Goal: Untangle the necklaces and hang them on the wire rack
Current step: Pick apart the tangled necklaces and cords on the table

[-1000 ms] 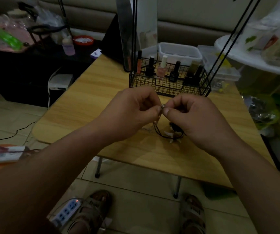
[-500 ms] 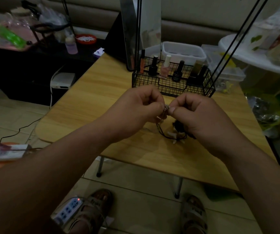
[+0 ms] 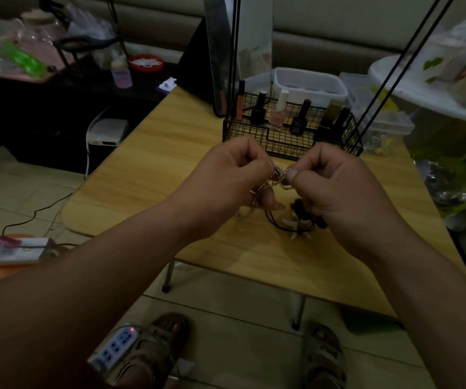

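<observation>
The chain (image 3: 280,173) is a thin silvery snarl, held up at the centre of the frame between your two grips. Its loose length trails down under the left one toward the table (image 3: 147,153). Your left grip (image 3: 234,178) pinches it from the left and your right grip (image 3: 335,186) from the right, thumb and forefinger tips nearly meeting over the knot.

It looks light, limp and slick, and such fine links would likely kink or snap under a hard pull. Take hold right beside the knot and tease the loops apart rather than tugging the ends.

Just below it, on the table, lies the cord (image 3: 275,223), black with pale tooth-like pendants and partly hidden by your right grip. I cannot tell whether it is caught in the chain. I judge it softer and less slippery; lift it by the cord itself.

The rack (image 3: 290,137) stands just beyond, at upper centre, with bottles in its basket.
</observation>
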Demonstrator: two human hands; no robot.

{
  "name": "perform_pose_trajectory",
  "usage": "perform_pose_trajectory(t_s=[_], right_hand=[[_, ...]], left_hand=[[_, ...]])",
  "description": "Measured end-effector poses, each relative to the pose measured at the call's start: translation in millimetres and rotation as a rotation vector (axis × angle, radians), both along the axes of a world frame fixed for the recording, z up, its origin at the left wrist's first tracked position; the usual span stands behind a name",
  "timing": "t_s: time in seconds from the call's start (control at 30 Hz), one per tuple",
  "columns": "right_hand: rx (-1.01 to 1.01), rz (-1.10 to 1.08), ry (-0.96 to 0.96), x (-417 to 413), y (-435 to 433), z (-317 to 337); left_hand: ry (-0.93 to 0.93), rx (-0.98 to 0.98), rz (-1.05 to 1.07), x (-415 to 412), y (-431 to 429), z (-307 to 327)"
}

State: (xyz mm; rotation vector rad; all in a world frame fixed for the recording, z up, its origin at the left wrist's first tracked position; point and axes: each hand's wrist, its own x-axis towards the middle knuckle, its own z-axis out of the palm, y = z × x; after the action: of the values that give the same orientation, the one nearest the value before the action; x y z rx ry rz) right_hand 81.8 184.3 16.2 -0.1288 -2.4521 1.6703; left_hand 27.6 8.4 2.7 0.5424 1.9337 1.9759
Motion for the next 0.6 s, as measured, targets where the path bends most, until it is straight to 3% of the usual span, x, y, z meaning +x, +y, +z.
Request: perform_pose_trajectory(t_s=[0.17, 0.37, 0.6], right_hand=[[-0.111, 0.087, -0.081, 2.6, -0.7, 2.7], [-0.06, 0.145, -0.229, 3.4, 7.6, 6.3], [0.017, 0.137, -0.149, 1.6, 10.5, 4.9]], left_hand=[[-0.034, 0.064, 0.029, -2.4, 0.5, 0.7], [0.042, -0.002, -0.007, -6.6, -5.7, 3.7], [0.036, -0.101, -0.112, -8.1, -11.5, 7.4]])
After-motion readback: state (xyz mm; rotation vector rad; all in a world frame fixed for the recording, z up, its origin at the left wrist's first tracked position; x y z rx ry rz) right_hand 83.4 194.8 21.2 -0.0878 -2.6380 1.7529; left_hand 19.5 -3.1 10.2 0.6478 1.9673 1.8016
